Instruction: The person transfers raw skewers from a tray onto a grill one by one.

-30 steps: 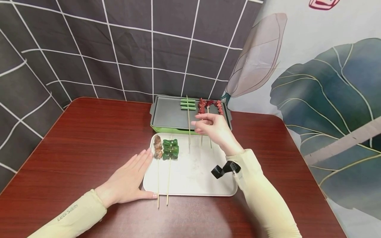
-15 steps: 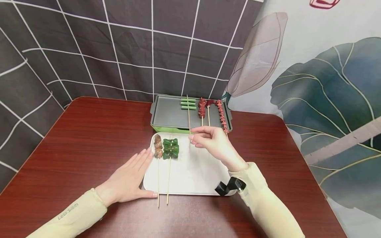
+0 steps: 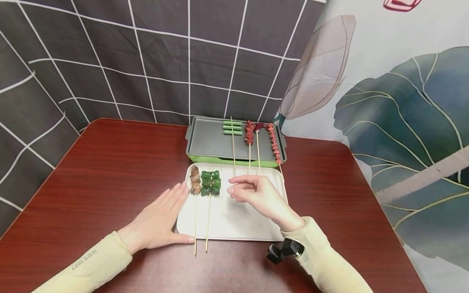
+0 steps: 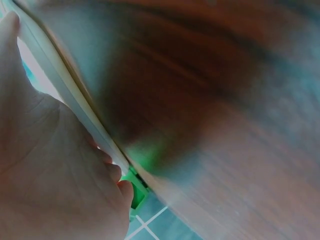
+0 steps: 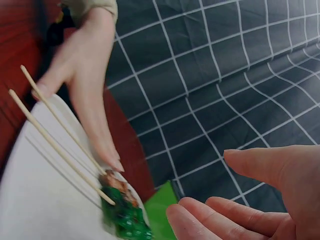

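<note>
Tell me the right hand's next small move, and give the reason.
Probably ease the right hand left and pinch the stick of the green skewer. That hand looks empty above the white tray, this skewer lies nearer to it than the brown skewer, and the left hand rests at the tray's left edge.
</note>
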The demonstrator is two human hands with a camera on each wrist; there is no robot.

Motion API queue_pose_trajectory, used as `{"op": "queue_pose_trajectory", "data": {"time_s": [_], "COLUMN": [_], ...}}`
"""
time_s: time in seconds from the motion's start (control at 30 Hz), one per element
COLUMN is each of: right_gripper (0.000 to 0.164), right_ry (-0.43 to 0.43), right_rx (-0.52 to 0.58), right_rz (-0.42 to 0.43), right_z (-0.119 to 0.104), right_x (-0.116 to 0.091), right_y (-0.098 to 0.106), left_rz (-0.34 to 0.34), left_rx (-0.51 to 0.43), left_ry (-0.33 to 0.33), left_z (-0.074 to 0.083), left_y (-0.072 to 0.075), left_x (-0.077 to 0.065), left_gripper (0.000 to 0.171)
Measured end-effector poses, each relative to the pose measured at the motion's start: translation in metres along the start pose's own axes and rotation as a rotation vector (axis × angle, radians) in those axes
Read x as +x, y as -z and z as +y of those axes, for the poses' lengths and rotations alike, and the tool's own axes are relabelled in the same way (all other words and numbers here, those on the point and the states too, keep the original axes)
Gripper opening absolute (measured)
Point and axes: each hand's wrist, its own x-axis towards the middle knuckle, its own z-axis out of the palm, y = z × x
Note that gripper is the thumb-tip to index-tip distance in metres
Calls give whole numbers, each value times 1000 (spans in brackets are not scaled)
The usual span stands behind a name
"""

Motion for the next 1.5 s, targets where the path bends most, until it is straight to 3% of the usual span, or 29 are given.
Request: {"op": "queue_pose_trajectory", "data": {"time_s": [0.2,0.5,1.03,1.5], "right_gripper": [42,38,43,45], "right_ry": [-13,-42,-192,-258], "right_rx": [-14,-1,278,370], "right_rz": [-55,-100,-179,-210], "right_z": [11,33,52,53], "right_x": [-7,-11,-13,-11], "right_y": [-11,-28,-53,-64], "left_rz": [-12,-7,-1,4], "left_rx": [2,-2,-9,1], "left_ry": [11,8,7,0], "left_z": [0,0,2,1], "left_y": [-2,-3,0,-2], "left_x": [1,1,0,0], "left_gripper": [124,124,122,122]}}
